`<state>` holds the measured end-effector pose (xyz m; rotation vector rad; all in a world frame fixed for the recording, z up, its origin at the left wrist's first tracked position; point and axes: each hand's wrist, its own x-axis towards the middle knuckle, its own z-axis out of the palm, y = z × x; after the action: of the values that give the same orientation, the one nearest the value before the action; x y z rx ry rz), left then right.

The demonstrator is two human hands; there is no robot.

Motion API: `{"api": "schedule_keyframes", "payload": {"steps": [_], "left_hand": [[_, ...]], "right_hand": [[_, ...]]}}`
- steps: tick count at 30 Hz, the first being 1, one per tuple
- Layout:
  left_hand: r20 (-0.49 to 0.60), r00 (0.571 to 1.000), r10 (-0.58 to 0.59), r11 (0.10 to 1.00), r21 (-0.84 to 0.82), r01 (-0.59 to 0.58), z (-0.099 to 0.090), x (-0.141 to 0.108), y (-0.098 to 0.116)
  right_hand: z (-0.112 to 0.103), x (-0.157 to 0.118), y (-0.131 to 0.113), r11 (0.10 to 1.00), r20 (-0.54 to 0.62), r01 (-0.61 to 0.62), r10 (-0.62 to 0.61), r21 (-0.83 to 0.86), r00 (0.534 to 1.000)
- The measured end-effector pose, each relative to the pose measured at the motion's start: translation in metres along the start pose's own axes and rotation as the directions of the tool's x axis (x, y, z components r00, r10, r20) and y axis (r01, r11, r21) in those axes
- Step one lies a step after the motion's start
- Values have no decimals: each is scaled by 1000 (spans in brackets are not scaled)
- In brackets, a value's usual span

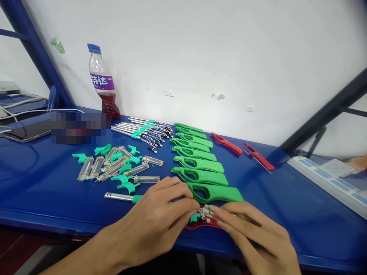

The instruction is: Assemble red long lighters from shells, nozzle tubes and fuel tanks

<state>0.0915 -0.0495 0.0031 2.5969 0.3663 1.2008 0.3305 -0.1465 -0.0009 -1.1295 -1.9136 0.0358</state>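
Observation:
A red lighter shell half [205, 226] lies at the table's front edge, mostly covered by my two hands. Inside it show a teal trigger [195, 217], a small black and white wire end and a clear fuel tank [210, 212]. My right hand [258, 233] is closed on that fuel tank at the shell's right end. My left hand [160, 217] is closed, its thumb and fingertips pinched together over the shell's left part; what they grip is hidden. A silver lighter tube [119, 196] with a teal collar sticks out left of my left hand.
Green shell halves [197, 163] stand in a column behind my hands. Left of them lie wired metal tubes [129, 128], loose fuel tanks [114, 167] and teal triggers [126, 185]. Red handles [228, 145], a power strip [329, 183], a bottle [103, 84] and a phone [31, 130] are farther out.

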Motion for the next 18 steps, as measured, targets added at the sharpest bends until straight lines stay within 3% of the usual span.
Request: {"api": "schedule_keyframes", "payload": {"steps": [18], "left_hand": [[-4, 1000, 7, 1000, 23, -7, 0, 2, -1]], "right_hand": [[-2, -4, 4, 998, 24, 35, -34, -44, 999]]}}
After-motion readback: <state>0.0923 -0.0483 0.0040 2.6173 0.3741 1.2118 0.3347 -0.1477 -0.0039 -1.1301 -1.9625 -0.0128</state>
